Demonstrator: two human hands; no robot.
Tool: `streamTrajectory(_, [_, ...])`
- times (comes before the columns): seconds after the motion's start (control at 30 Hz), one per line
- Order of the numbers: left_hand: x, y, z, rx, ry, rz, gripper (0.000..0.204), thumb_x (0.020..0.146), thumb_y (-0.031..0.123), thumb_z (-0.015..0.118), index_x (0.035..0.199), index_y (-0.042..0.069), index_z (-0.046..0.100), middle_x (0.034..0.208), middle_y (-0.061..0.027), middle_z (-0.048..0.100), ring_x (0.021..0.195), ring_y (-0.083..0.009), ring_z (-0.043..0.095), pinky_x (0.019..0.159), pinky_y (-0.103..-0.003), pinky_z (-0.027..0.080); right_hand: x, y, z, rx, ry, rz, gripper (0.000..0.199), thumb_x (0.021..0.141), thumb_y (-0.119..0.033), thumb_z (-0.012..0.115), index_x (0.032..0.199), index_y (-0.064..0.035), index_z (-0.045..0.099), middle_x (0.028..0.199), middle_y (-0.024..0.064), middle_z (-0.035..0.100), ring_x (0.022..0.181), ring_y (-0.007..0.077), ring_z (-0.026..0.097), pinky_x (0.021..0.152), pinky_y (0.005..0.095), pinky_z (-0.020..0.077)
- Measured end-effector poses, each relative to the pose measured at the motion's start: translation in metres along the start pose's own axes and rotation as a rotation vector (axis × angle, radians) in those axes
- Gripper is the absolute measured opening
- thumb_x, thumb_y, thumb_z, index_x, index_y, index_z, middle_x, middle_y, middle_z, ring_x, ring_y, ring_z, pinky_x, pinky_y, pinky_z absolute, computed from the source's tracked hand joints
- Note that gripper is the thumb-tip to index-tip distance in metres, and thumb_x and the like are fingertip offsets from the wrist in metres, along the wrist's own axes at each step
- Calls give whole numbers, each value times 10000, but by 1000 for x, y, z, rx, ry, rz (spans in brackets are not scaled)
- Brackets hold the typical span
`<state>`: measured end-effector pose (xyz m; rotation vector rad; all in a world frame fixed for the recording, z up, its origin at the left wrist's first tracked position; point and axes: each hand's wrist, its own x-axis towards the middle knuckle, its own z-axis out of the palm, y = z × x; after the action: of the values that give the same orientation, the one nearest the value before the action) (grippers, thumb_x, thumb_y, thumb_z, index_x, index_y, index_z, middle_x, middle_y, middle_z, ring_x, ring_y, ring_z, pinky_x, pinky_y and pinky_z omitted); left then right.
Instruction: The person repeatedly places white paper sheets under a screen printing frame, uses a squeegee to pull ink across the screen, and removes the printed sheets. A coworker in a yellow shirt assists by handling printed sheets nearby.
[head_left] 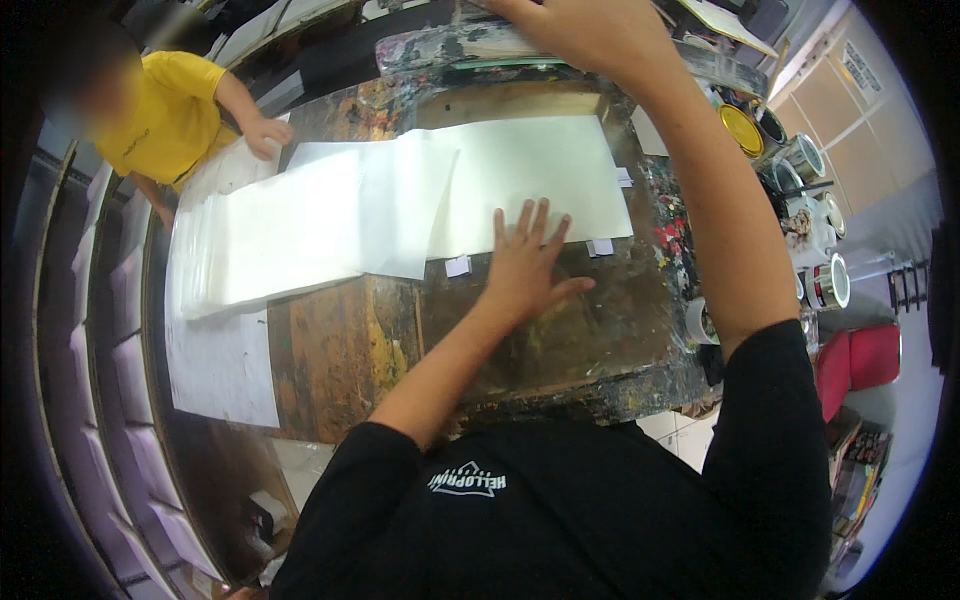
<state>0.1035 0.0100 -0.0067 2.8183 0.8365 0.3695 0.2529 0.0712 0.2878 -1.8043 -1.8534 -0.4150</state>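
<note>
My left hand [528, 262] lies with its fingers spread, fingertips on the near edge of a white sheet [530, 170] on the stained wooden table [345, 345]. Small folded white tabs [458, 266] sit along that sheet's edges. Left of it, a stack of white sheets [285, 235] overlaps it, with a translucent sheet [405, 205] between. My right hand [590, 35] reaches over the table's far side, above a paint-smeared frame [450, 48]. Its fingers are cut off by the picture's upper edge, so what they touch is hidden.
A person in a yellow shirt [185, 110] stands at the left, a hand on the sheets' far end. Paint cans [826, 282] and a yellow lid [741, 130] crowd the right edge. Racks [100, 350] line the left; a red chair [860, 360] stands at the right.
</note>
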Motion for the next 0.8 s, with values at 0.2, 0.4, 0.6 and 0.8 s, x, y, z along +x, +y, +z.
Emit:
streamTrajectory(0.2, [-10, 11, 16, -65, -4, -48, 1171, 856, 920, 477, 1672, 93, 320, 1735, -247, 226, 1619, -450, 160, 1268, -691, 10, -12, -16, -14, -19, -39, 57, 830, 972, -736, 508, 733, 30, 722, 764, 242, 712, 795, 390, 717, 757, 484, 543])
streamTrajectory(0.4, [8, -17, -118, -815, 374, -461, 1277, 784, 576, 901, 1670, -32, 211, 1408, -227, 603, 1215, -329, 648, 1038, -477, 534, -21, 6, 13, -1, 91, -1, 787, 952, -773, 533, 847, -20, 738, 757, 197, 706, 745, 357, 711, 708, 466, 531])
streamTrajectory(0.6, [-28, -53, -138, -1042, 341, -477, 1263, 668, 479, 1005, 1575, -119, 362, 1290, -250, 686, 1173, -303, 694, 975, -364, 569, -114, 7, 59, -31, -183, -143, 615, 857, -499, 756, 1215, -13, 640, 1065, 218, 700, 1027, 408, 681, 824, 530, 556])
streamTrajectory(0.8, [-86, -49, -41, -306, 268, -553, 1178, 572, 622, 981, 1462, -38, 581, 1023, -105, 641, 971, -264, 640, 894, -410, 514, -220, 5, 105, 23, -412, -114, 362, 806, -144, 753, 1158, -121, 670, 1104, 93, 652, 1065, 315, 618, 876, 497, 470])
